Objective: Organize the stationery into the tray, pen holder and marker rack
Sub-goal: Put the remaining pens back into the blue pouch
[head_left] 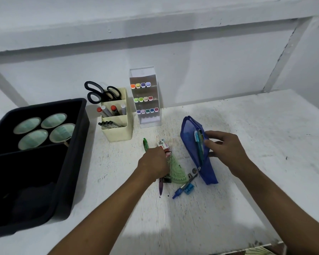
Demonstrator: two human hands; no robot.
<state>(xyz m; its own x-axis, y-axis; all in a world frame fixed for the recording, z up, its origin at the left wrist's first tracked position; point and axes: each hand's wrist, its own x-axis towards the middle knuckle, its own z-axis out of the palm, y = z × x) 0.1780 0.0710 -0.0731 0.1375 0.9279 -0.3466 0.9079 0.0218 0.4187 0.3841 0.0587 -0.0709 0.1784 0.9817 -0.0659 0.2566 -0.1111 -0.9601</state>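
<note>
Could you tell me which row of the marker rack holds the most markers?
The bottom row of the marker rack: five caps, against four in each row above.

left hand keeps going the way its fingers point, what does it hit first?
The left hand points up and slightly right across the table. First in line is likely the small red-and-white box at its fingertips, possibly already touched; contact is unclear. Beyond stands the clear marker rack.

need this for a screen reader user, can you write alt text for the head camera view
A person's left hand reaches into loose stationery on a white table while the right hand grips an open blue pencil pouch holding pens. Behind stand a black tray, a cream pen holder with scissors, and a clear marker rack.
</note>
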